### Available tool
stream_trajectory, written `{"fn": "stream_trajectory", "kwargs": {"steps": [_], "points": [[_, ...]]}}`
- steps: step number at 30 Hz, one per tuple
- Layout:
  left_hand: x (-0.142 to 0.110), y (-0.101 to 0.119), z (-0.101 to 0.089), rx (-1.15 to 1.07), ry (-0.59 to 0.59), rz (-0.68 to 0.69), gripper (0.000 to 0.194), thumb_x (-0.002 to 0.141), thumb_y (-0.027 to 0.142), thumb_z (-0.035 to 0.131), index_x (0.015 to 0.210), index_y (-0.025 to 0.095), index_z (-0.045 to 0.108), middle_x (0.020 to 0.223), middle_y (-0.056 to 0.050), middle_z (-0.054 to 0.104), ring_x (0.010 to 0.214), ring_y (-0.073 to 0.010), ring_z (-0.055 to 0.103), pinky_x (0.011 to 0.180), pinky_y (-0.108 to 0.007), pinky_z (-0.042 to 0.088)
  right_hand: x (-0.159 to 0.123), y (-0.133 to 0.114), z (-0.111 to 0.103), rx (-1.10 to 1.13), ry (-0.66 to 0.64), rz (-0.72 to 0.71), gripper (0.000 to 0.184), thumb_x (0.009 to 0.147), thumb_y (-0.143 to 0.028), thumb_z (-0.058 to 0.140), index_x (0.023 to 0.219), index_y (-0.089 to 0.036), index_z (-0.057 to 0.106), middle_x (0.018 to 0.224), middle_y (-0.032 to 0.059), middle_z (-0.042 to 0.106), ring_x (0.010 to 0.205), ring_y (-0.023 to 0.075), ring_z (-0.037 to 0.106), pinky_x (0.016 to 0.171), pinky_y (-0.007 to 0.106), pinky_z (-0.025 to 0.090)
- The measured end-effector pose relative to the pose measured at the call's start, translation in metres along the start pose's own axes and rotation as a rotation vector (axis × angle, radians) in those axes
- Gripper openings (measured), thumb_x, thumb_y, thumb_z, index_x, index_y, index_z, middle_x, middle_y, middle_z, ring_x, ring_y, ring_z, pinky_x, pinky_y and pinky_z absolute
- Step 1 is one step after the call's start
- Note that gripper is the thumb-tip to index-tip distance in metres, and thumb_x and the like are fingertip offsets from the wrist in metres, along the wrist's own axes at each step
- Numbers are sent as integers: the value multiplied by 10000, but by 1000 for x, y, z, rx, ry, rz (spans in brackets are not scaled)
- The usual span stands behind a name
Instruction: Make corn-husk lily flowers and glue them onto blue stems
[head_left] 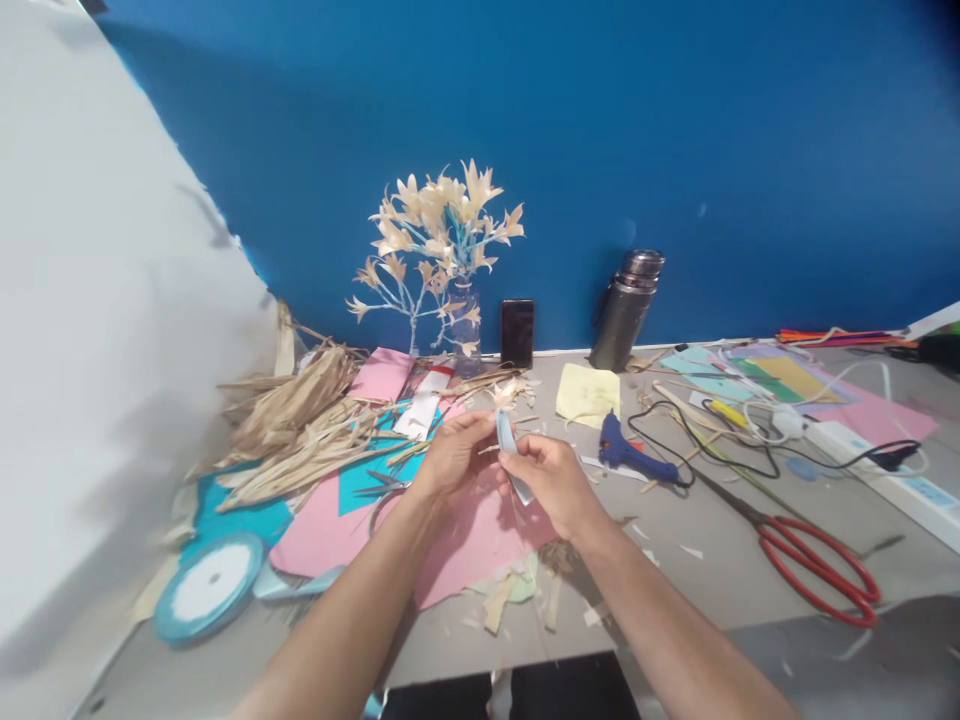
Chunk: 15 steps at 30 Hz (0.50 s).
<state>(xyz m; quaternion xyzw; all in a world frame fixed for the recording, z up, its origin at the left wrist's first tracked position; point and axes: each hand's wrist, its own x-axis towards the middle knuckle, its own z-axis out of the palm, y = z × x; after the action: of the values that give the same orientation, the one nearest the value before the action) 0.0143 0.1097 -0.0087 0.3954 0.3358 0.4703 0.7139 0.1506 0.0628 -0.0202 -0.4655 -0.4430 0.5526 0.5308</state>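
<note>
Over the pink paper my two hands meet at a small pale craft flower. My left hand pinches the flower at its base. The fingers of my right hand are closed on a light blue ribbon strip, which runs from just below the flower down past my fingertips. A thin stem hangs below the ribbon. Small scissors lie partly hidden by my left forearm. To the left rests a spool of blue ribbon.
Dried husks are heaped at left. Behind stand a vase of craft flowers, a phone and a thermos. A blue glue gun, red-handled scissors, cords and a power strip lie at right.
</note>
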Motion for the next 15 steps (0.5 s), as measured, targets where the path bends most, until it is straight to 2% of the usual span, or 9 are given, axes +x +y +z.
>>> {"fn": "stream_trajectory", "kwargs": {"steps": [7, 11, 15], "points": [[2, 1, 2, 124, 46, 88, 340, 642, 405, 863, 678, 147, 645, 695, -40, 698, 640, -149, 640, 642, -261, 500, 0, 0, 0, -133, 53, -10, 194, 726, -320, 700, 614, -189, 611, 546, -3, 680, 469, 132, 604, 450, 219, 442], [1, -2, 5, 131, 60, 118, 258, 698, 337, 787, 684, 174, 588, 683, -21, 695, 586, -128, 602, 594, -243, 473, -1, 4, 1, -184, 40, -34, 183, 747, -312, 675, 622, -195, 609, 544, -7, 684, 467, 128, 596, 453, 220, 445], [-1, -5, 7, 120, 122, 136, 211, 708, 298, 752, 681, 179, 579, 657, -5, 674, 572, -121, 586, 564, -225, 448, -1, 6, 3, -176, 20, -23, 174, 761, -309, 672, 645, -198, 606, 554, -15, 687, 451, 126, 584, 431, 220, 435]]}}
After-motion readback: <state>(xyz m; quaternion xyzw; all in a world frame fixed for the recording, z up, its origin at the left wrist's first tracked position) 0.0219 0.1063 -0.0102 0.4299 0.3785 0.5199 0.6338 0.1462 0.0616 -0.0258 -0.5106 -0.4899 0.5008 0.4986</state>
